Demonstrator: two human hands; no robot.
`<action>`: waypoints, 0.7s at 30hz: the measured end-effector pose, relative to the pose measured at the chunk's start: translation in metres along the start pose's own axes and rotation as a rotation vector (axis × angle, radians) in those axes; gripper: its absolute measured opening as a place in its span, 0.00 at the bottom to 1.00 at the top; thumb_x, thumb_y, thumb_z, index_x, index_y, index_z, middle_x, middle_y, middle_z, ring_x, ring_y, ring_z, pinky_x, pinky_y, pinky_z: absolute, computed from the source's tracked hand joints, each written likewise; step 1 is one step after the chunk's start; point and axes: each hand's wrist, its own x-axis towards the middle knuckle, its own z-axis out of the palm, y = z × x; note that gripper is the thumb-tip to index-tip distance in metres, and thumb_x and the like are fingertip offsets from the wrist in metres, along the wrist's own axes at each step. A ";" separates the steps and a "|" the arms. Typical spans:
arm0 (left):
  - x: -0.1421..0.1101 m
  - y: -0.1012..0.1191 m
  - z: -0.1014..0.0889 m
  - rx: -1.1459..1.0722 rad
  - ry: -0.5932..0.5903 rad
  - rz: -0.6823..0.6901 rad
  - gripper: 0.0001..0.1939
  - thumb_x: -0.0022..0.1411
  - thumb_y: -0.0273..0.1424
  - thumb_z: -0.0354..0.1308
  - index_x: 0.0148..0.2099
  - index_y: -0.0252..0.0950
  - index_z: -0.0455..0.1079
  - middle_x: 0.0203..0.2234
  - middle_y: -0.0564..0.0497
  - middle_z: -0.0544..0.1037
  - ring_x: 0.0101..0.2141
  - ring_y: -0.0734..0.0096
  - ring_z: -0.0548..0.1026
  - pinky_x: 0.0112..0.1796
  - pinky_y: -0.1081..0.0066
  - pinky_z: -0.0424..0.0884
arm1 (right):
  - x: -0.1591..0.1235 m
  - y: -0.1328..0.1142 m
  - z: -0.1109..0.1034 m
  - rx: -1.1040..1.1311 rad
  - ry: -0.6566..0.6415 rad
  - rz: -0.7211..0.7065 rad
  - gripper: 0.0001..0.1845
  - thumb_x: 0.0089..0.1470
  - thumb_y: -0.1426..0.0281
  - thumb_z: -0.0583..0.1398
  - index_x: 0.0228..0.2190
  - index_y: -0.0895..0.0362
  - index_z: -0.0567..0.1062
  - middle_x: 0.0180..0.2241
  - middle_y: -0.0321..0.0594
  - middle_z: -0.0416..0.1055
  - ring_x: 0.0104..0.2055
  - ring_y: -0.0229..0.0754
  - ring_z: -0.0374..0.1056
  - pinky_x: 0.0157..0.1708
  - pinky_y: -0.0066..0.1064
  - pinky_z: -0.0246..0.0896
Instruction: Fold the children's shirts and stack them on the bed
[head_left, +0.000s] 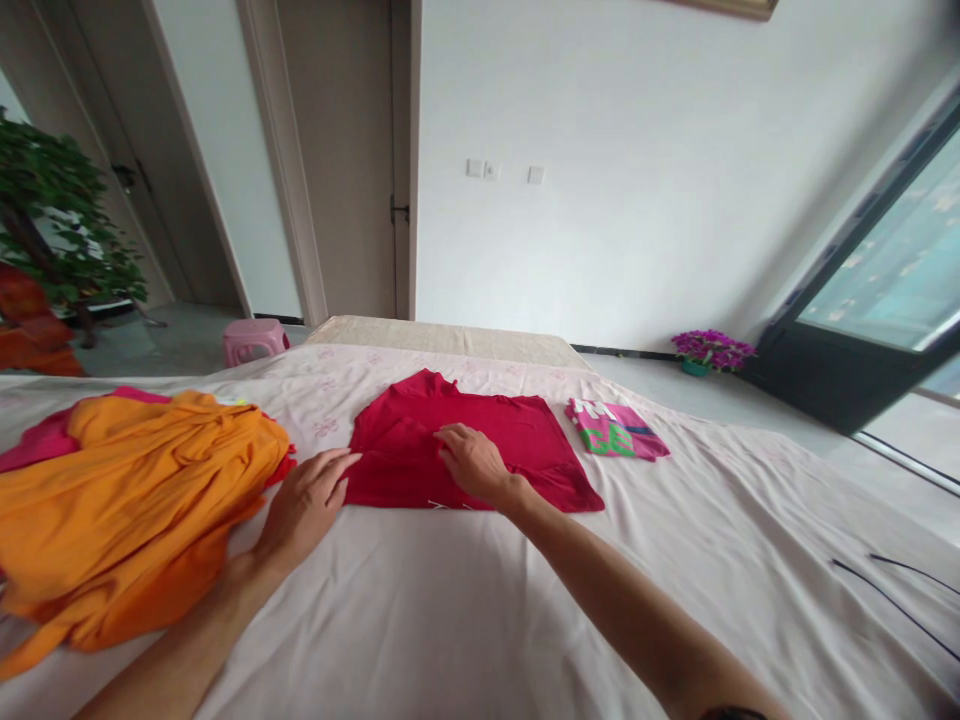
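A dark red shirt (525, 430) lies spread on the pale bed sheet (450, 620), partly folded, with some white print at its near edge. Over its middle, my right hand (472, 462) rests with the fingers stretched out and slightly bent. My left hand (309, 500) is at the shirt's left edge, fingers extended, the fingertips at or just above the cloth. Neither hand grips anything. Right of the shirt sits a small folded pink garment (619, 430) with white and green lettering.
A heap of orange clothing (150, 490) with pink and red pieces lies at the left. Beyond the bed are a pink stool (255, 342), a leafy plant (60, 210) and purple flowers (712, 348) in a pot. Black cords (892, 600) lie at the right.
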 end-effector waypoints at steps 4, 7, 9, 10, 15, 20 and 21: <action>-0.003 0.008 0.012 0.083 -0.154 0.197 0.24 0.68 0.32 0.45 0.64 0.40 0.64 0.62 0.48 0.68 0.62 0.61 0.63 0.61 0.58 0.60 | -0.013 -0.002 0.025 -0.033 -0.087 -0.254 0.29 0.66 0.57 0.50 0.64 0.54 0.59 0.66 0.44 0.55 0.69 0.46 0.48 0.67 0.43 0.42; -0.014 -0.005 0.021 0.149 -0.251 0.202 0.27 0.69 0.39 0.45 0.68 0.40 0.58 0.64 0.46 0.64 0.64 0.58 0.61 0.60 0.56 0.60 | -0.010 0.023 0.027 -0.107 -0.133 -0.146 0.30 0.67 0.56 0.48 0.65 0.54 0.57 0.67 0.43 0.53 0.70 0.48 0.45 0.68 0.47 0.37; -0.021 -0.017 0.020 0.162 -0.265 0.234 0.29 0.69 0.44 0.46 0.68 0.41 0.57 0.65 0.46 0.62 0.64 0.57 0.60 0.60 0.55 0.59 | -0.012 0.045 0.015 -0.156 -0.103 0.007 0.30 0.66 0.56 0.49 0.64 0.56 0.59 0.66 0.45 0.54 0.69 0.50 0.45 0.68 0.48 0.36; -0.024 -0.022 0.017 0.169 -0.251 0.256 0.30 0.68 0.45 0.46 0.68 0.41 0.58 0.65 0.46 0.62 0.64 0.56 0.59 0.61 0.55 0.59 | -0.017 0.055 0.006 -0.167 -0.070 0.084 0.29 0.66 0.57 0.49 0.63 0.57 0.61 0.65 0.46 0.56 0.69 0.50 0.47 0.67 0.48 0.38; -0.031 -0.028 -0.012 0.198 -0.132 0.364 0.22 0.68 0.35 0.50 0.62 0.42 0.66 0.59 0.46 0.70 0.60 0.58 0.66 0.58 0.56 0.62 | -0.083 0.078 -0.045 -0.044 0.073 0.133 0.20 0.65 0.63 0.52 0.55 0.55 0.71 0.52 0.45 0.72 0.53 0.44 0.67 0.52 0.34 0.61; -0.027 -0.007 -0.028 0.241 -0.199 0.422 0.17 0.66 0.23 0.50 0.52 0.42 0.72 0.42 0.48 0.78 0.44 0.62 0.75 0.46 0.60 0.69 | -0.154 0.085 -0.067 -0.124 -0.088 0.011 0.18 0.57 0.76 0.55 0.46 0.52 0.76 0.42 0.42 0.74 0.45 0.43 0.68 0.47 0.33 0.59; -0.024 -0.003 -0.028 0.247 -0.202 0.422 0.17 0.65 0.22 0.50 0.50 0.40 0.73 0.41 0.47 0.78 0.42 0.61 0.75 0.45 0.60 0.70 | -0.160 0.089 -0.068 -0.165 -0.111 0.030 0.19 0.56 0.78 0.54 0.46 0.52 0.76 0.42 0.42 0.74 0.45 0.43 0.68 0.47 0.33 0.59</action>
